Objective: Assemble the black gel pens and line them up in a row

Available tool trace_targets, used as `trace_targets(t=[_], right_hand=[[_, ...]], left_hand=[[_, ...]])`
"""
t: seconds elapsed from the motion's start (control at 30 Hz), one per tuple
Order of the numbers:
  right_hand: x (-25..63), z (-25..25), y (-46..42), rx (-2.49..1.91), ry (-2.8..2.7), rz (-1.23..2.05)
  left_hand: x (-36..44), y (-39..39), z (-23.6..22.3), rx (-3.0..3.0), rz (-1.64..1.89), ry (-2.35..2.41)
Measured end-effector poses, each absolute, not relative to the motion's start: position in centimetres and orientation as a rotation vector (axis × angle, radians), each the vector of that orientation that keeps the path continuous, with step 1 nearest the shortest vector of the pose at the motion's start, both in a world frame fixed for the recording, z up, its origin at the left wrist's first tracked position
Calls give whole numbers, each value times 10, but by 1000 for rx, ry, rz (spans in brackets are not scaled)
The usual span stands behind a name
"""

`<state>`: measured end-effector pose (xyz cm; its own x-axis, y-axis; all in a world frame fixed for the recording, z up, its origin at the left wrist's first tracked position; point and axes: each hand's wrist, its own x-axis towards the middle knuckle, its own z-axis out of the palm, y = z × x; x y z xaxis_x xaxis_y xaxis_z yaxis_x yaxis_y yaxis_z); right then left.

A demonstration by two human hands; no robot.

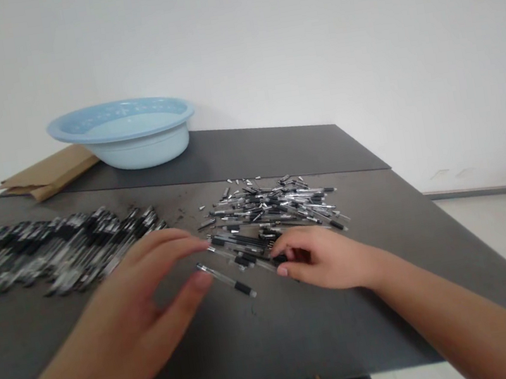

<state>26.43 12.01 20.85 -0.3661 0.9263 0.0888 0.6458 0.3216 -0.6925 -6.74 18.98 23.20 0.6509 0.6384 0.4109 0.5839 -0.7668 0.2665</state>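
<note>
My left hand (142, 309) hovers over the table with thumb and fingers apart, slightly blurred, and nothing shows between them. Just beyond its thumb is a single clear pen (226, 280) with a black grip, lying slantwise. My right hand (325, 255) is curled at the near edge of a loose heap of pens and pen parts (279, 204). Its thumb and fingers close around the dark end of a pen (265, 264); the curled fingers partly hide it. More black-gripped pens (237, 243) lie against these fingertips.
Left of the heap, many pens lie side by side in a wide row (64, 245). A light blue basin (140, 146) stands at the back, partly over a brown cardboard piece (46, 174). Small pen tips (245, 183) are scattered behind the heap on the dark table (277, 339). A white wall rises behind.
</note>
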Motion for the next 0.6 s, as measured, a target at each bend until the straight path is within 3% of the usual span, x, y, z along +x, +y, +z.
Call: trace_targets(t=[0.17, 0.6], right_hand=[[260, 216, 119, -1494, -2442, 464], [253, 215, 121, -1781, -2505, 186]], left_hand=[[-14, 233, 213, 2961, 258, 615], [18, 265, 191, 2961, 373, 424]])
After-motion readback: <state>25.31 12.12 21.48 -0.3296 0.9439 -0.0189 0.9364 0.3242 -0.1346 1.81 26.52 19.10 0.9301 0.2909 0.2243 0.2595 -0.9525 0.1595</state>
